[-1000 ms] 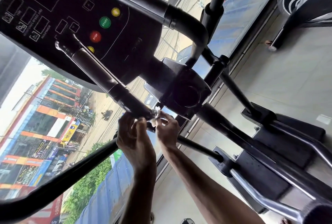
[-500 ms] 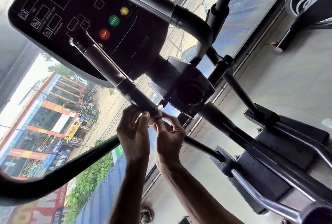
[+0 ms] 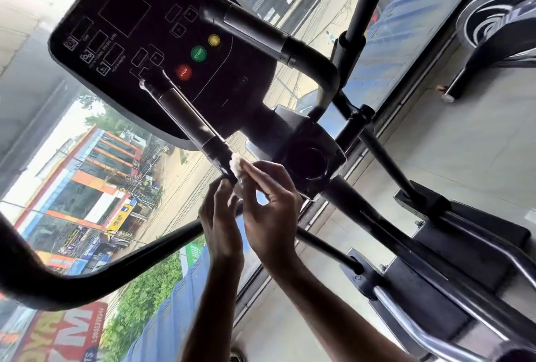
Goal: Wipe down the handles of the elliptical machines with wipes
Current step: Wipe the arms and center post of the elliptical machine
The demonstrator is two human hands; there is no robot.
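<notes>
The right hand (image 3: 269, 208) pinches a small white wipe (image 3: 236, 166) btw thumb and forefinger. Its other fingers are loosely curled behind. The wipe is crumpled and pressed on the lower end of the fixed handle (image 3: 185, 118), just above the fingertips of this hand.

The left hand (image 3: 220, 216) is close beside the right hand, on its left side, fingers held together and pointing up. Its fingertips touch the same handle end, directly under the wipe. Whether they also nip the wipe or the bar, I cannot tell: that part is in shadow.

From the hands the fixed handle goes up and to the left, w/ a shiny metal grip section in the middle, and it passes in front of the console (image 3: 130, 42). On the console, above the hands, are a red STOP button (image 3: 184, 72), a green START button (image 3: 198, 53) and a yellow button (image 3: 214, 40).

To the right of the right hand, very near, is the black cup holder (image 3: 309, 158). Further up-right is the second fixed handle (image 3: 261, 34), untouched. Below-left of the left hand a thick black swing arm (image 3: 87, 271) curves across the window. Far right of both forearms are the pedals (image 3: 435, 283), on the tiled floor (image 3: 478, 144).
</notes>
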